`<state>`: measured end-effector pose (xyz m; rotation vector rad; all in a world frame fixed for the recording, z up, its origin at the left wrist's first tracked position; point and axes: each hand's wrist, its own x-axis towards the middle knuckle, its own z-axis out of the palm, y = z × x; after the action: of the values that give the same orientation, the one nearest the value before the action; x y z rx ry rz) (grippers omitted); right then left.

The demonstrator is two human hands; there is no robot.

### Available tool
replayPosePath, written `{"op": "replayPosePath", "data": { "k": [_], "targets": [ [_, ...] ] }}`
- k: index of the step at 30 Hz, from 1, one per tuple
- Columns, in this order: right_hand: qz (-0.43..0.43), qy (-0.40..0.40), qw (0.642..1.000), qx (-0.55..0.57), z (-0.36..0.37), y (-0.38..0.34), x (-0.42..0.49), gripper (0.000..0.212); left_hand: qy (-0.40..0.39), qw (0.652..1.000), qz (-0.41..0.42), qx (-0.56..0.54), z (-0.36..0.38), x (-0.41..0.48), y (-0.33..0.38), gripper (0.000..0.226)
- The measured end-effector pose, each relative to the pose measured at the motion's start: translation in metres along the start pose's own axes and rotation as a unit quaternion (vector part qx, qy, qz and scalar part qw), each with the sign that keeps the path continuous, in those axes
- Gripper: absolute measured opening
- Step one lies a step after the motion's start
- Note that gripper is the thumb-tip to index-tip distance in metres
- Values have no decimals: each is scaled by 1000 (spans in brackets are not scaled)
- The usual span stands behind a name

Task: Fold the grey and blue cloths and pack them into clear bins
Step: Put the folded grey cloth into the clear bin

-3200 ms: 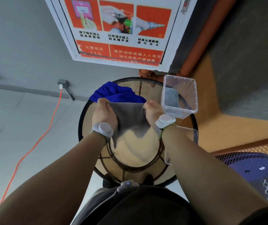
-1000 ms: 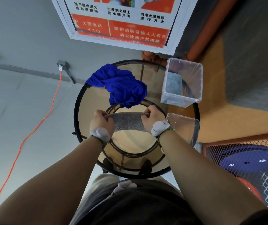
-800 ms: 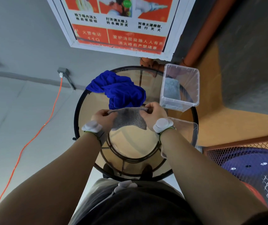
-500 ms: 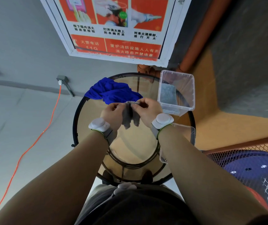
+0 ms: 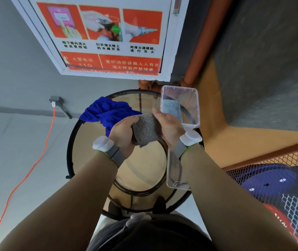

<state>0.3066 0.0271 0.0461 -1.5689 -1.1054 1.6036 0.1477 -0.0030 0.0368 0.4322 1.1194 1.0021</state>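
Grey cloth (image 5: 145, 130), folded small, is gripped on either side by left hand (image 5: 122, 133) and right hand (image 5: 168, 126) over the table (image 5: 70, 142) middle, near the far-right bin (image 5: 189, 98); soft, light and floppy, so probably best held by the folded edges.

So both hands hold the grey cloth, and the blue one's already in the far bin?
No: the head view shows the blue cloth crumpled on the table, outside the far bin. Left hand and right hand do hold the grey cloth.
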Motion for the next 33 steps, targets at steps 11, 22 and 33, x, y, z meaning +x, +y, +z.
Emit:
{"op": "replayPosePath", "data": {
  "k": [11, 22, 33],
  "targets": [
    [-16, 48, 987, 151, -65, -6, 18, 36, 152, 946, 142, 250, 54, 34, 2, 19],
    [22, 106, 994, 14, -115, -18, 103, 2, 199, 962, 110, 150, 72, 90, 0, 19],
    [33, 93, 973, -209, -100, -16, 160, 45, 219, 956, 99, 166, 60, 113, 8, 19]
  ]
}}
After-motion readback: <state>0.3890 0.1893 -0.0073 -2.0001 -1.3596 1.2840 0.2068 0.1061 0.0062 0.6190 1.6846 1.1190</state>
